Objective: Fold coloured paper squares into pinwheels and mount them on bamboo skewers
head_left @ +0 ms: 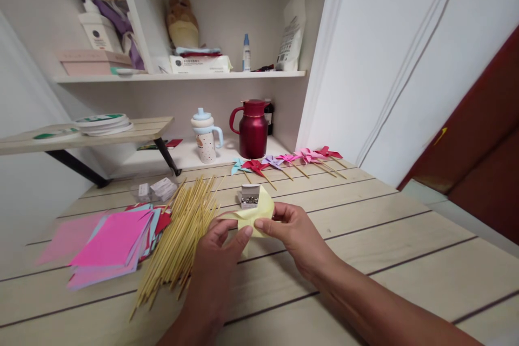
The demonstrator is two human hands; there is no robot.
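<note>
**Yellow paper [265, 205] is being pinched from both sides**

The left hand [214, 254] is closing its thumb and fingers on the paper's left part; the right hand [298, 232] is pinching the right part, its thumb lying on top. Neither hand is spreading wide. Thin paper is probably calling for this light fingertip hold, with the thumbs pressing near the middle so the bent flaps are not springing up.

The yellow paper is sitting between the hands, just above the table [373, 227]. Right behind it, a small box [250, 197] is standing open, partly covered by the paper and holding shiny metal bits; its walls are likely stopping them from scattering, and its place is putting them within reach.

Left of the paper, a loose bundle of sticks [182, 238] is lying roughly lengthwise, perhaps for easy picking. Farther left, coloured sheets [111, 238] are resting in an untidy pile, flat and out of the working spot.

Beyond the box, pinwheels [273, 161] are lying in a row toward the back, perhaps so their blades are not getting crushed. Behind them, a cup [206, 143] and a red jug [253, 132] are standing upright, away from the paper.
</note>
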